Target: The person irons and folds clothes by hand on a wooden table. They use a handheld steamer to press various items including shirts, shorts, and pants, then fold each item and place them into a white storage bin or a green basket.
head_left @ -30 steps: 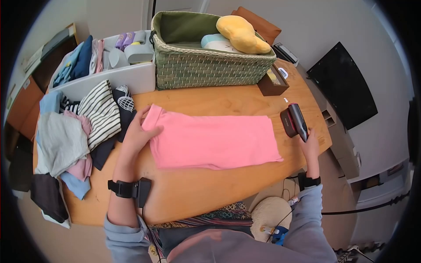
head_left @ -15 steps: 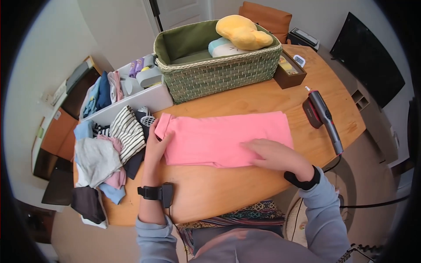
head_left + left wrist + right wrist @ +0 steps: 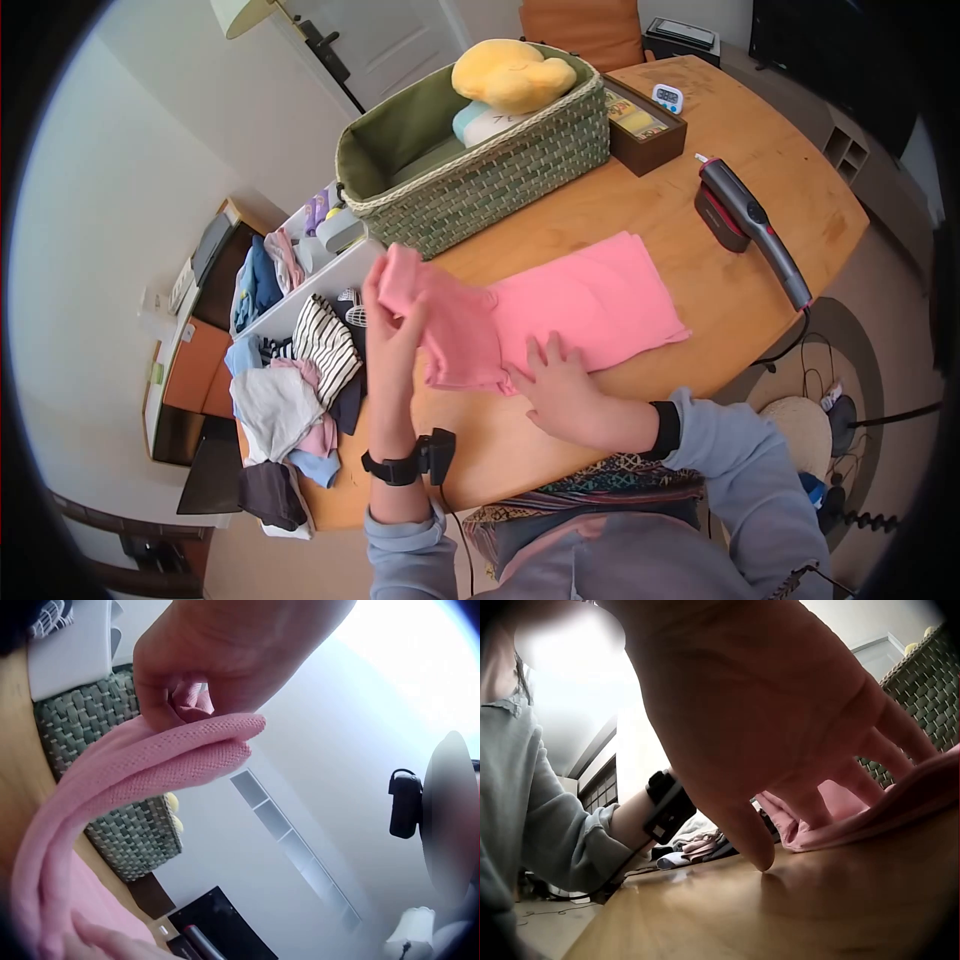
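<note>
A folded pink knit garment [image 3: 600, 295] lies on the wooden table in front of the person. Its left end is raised off the table, pinched between the thumb and fingers of the left hand [image 3: 394, 352]. In the left wrist view the lifted layers [image 3: 150, 761] curve up to the left hand [image 3: 225, 656]. With fingers spread, the right hand [image 3: 572, 400] presses on the near edge of the garment, beside the bend. The right wrist view shows the fingers of the right hand [image 3: 765, 712] straight over the pink cloth [image 3: 802, 832], thumb on the tabletop.
Behind the garment stands a green woven basket [image 3: 500, 180] with a yellow plush toy [image 3: 510, 75]. A handheld garment steamer [image 3: 755, 225] lies at right, its cord over the table edge. Unfolded clothes [image 3: 280, 410] are heaped at left near a white bin [image 3: 340, 280]. A brown box [image 3: 645, 140] stands beside the basket.
The right hand has left the steamer and come to the garment's near edge. The left hand has lifted the garment's left end and moved it rightward. The head view has turned.
</note>
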Tool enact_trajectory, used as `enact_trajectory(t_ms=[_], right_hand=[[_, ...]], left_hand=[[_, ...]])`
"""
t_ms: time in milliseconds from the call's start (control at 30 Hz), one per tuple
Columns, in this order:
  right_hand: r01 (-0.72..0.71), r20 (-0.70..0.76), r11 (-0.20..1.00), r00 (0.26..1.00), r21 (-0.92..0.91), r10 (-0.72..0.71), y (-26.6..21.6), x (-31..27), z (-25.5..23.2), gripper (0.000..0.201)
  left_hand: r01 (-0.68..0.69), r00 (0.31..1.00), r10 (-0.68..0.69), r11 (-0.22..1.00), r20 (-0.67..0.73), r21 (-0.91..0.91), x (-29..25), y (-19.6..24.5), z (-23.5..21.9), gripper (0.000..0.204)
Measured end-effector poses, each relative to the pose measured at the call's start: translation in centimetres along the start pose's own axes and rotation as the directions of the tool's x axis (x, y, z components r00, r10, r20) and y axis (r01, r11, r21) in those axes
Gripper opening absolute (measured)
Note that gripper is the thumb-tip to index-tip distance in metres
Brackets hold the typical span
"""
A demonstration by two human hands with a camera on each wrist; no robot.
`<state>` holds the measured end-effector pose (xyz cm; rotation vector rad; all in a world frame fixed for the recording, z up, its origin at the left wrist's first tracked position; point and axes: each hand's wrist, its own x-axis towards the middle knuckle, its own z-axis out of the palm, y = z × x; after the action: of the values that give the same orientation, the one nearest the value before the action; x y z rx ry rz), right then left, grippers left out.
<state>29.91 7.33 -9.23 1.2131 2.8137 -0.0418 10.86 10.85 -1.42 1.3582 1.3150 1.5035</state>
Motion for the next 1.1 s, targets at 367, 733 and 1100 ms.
enact_trajectory(t_ms=[367, 733, 1100], right_hand=[[0.253, -0.135, 0.921, 0.966, 0.297, -0.222, 5.6, -4.5, -0.2, 0.059], [0.050, -0.155, 0.924, 0.988, 0.380, 0.011, 10.8, -6.2, -3.2, 0.031], [0.097, -0.276, 0.889, 0.961, 0.447, 0.034, 11.8, -7.6, -1.1, 0.023]], left_hand=[[-0.518, 0.791, 0.089, 0.623, 0.605, 0.586, -1.2, -2.2, 6.2, 0.072], [-0.643, 0.682, -0.145, 0.348, 0.717, 0.682, -4.8, -5.2, 7.4, 0.067], [-0.573, 0.688, -0.175, 0.464, 0.705, 0.675, -3.3, -3.6, 1.7, 0.055]])
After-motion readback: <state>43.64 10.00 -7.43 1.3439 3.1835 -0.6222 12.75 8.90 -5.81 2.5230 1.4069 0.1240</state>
